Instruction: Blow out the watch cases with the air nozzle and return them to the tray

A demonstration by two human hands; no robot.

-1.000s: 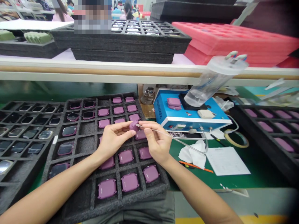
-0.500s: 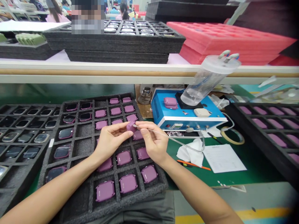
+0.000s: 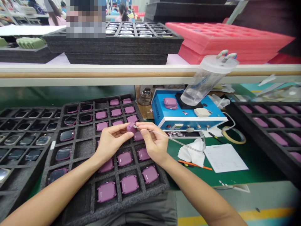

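Barely anything shifts from the earlier frame — just the view swinging right. Left hand (image 3: 111, 140) pinches the purple case (image 3: 130, 127) above the foam tray (image 3: 131, 200), right hand (image 3: 155, 144) holds the thin tube (image 3: 176, 141) near its tip. I'd press lightly — wrists angled inward, forearms spread toward the near side.

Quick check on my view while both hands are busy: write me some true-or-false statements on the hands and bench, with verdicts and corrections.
1. The left hand holds a small purple watch case. True.
2. The right hand grips the orange stick. False: the right hand holds a thin clear tube.
3. The clear cylinder rests on a black pad on the blue box. True.
4. The tape roll sits on top of the blue box. False: the tape roll lies on the green bench.
5. A paper sheet lies on the green bench. True.
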